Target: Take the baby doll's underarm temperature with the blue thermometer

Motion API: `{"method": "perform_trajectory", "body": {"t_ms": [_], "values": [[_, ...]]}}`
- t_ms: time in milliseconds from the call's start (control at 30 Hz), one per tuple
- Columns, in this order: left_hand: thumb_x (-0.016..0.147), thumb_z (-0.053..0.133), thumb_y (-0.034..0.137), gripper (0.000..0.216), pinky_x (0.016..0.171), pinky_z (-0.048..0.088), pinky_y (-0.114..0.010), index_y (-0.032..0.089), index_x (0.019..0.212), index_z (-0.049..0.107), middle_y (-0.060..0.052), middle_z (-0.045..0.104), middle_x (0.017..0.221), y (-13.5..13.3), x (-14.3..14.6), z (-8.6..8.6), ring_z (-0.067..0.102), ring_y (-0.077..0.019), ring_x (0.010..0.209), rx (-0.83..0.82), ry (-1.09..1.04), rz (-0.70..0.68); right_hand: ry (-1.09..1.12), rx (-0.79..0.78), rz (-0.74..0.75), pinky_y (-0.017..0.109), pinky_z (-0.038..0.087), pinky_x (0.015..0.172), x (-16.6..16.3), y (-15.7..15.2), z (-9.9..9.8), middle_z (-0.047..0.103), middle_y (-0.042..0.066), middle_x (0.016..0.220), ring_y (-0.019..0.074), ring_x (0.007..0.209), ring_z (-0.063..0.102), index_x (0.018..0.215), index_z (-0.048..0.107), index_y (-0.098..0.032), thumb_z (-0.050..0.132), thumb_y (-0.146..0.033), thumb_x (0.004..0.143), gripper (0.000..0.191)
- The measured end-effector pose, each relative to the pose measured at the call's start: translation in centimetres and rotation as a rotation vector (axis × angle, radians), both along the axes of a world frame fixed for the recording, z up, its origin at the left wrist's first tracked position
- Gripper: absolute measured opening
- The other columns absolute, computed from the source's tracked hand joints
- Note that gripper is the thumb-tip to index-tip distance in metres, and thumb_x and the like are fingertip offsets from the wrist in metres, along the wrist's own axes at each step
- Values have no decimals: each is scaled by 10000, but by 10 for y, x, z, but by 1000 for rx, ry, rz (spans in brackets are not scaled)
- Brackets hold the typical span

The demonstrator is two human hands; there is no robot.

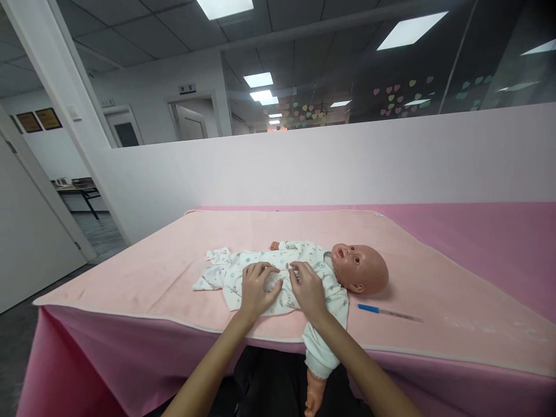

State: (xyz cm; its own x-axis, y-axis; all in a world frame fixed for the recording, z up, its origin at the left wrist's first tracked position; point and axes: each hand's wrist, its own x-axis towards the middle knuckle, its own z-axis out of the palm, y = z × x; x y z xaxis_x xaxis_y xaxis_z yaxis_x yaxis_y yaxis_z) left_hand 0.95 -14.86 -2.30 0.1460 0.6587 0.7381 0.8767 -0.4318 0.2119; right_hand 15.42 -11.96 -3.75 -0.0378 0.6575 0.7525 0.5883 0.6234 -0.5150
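Observation:
A bald baby doll (362,269) lies on its back, head to the right. It wears a white printed romper (243,272). Over the doll's belly, my left hand (259,289) rests with curled fingers and thumb on the romper's front. My right hand (308,289) is close beside it, thumb and fingertips pinched on the cloth near the chest. The cloth edge between the fingers is too small to make out clearly. One doll arm (315,391) hangs over the table's front edge, beneath my right forearm. The doll's far hand (274,246) shows behind its body.
A slim clear stick with a blue end (388,313) lies right of the doll, below its head. A peach mat (143,260) covers the table over a pink cloth (499,249). Behind stands a low white wall (325,168) with glass above. A door (32,231) is at left.

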Motion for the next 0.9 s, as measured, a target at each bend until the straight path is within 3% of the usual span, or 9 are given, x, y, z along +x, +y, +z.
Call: {"method": "perform_trajectory", "body": {"t_ms": [167,300,367,433,500,600,700,800,900], "values": [[715,474,151,94,843,335,-367,197,760,543,-29,569,862,1,-1,-2,484,-194,863,-26,-55,78,145,3,-74,278,447,569,7,-5,8,580,78,892,125,564,508,1006,559,-161,396,-252,859,237],[732,452,170,86,799,347,-355,192,660,494,-32,558,792,3,-2,-5,474,-188,808,-5,-90,132,299,72,-176,260,459,510,32,-32,2,560,102,949,112,547,495,1029,540,-158,448,-254,849,224],[764,443,193,137,779,348,-345,191,631,477,-26,551,751,4,-2,-7,471,-178,773,10,-100,130,226,148,-234,253,478,529,60,-47,-11,566,105,947,135,632,546,1015,548,-165,471,-214,836,201],[789,442,212,190,762,346,-335,189,600,460,-20,542,711,5,-2,-7,465,-167,740,23,-108,119,8,252,-304,292,499,658,99,-57,-28,605,87,900,176,757,588,952,575,-185,479,-166,816,167],[803,453,232,232,750,342,-328,188,574,451,-14,535,679,6,-3,-7,463,-162,720,33,-112,98,-186,257,-404,360,475,793,146,-60,-45,622,91,899,226,880,585,931,590,-182,465,-177,811,173],[818,467,259,292,753,331,-327,185,536,449,-6,533,636,8,-4,-8,469,-156,702,54,-156,82,-316,104,-583,460,421,874,212,-54,-62,588,150,1058,307,1031,526,998,588,-141,419,-307,812,302],[839,455,276,349,759,320,-329,180,503,443,0,541,613,10,-5,-7,476,-149,686,65,-218,80,-412,-117,-476,450,434,843,252,-51,-65,629,127,996,297,962,569,923,606,-157,393,-405,811,346],[855,437,296,359,748,313,-324,181,516,446,2,547,617,11,-6,-6,476,-147,686,48,-244,80,-412,-287,-307,377,465,766,262,-56,-55,656,87,915,253,867,603,834,608,-186,410,-431,806,316],[858,429,308,363,726,310,-313,180,520,388,8,508,582,10,-7,-5,454,-144,657,37,-270,92,-363,-402,-270,341,472,675,254,-64,-36,660,70,846,236,789,612,790,600,-199,422,-438,796,297]]}}
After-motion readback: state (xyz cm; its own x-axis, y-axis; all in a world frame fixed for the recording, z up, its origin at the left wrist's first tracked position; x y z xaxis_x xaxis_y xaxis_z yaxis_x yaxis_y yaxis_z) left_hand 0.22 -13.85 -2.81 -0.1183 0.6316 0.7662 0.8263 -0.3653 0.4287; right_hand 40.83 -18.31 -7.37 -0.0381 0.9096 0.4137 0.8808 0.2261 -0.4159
